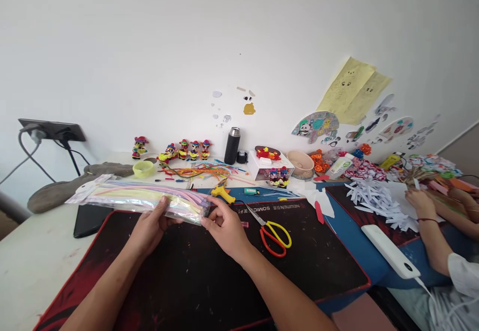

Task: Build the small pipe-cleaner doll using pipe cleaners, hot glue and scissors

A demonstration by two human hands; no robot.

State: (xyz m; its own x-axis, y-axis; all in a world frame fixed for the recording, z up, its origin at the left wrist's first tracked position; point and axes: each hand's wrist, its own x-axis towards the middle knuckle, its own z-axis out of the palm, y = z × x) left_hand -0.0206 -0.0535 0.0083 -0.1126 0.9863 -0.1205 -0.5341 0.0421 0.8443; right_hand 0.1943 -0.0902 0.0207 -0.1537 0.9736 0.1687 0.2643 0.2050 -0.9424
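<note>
Pastel pipe cleaners fill a clear plastic bag (145, 196) that lies slanted across the far left part of a black mat (194, 271) with a red border, its white header end reaching past the mat toward the table's left edge. The left hand (149, 226) rests on the bag's near side, fingers curled over it and the thumb up against the plastic, holding it. The right hand (224, 226) closes on the bag's right end, pinching the plastic between thumb and fingers. Just right of that hand, on the mat, lie scissors (273, 234) with one red and one yellow handle, blades pointing toward the far left. A yellow glue gun (222, 192) sits just beyond the bag's right end, near the mat's far edge. Farther back, toward the wall, lie loose coloured pipe cleaners (198, 171), a row of small figures (185, 150), a yellow-green tape roll (143, 168) and a black flask (232, 145) standing upright. At the table's right side another person's hand (421, 202) rests beside a heap of white paper strips (374, 199) on a second dark mat. A white power bank (389, 251) lies near that person's forearm, by the near right edge.
</note>
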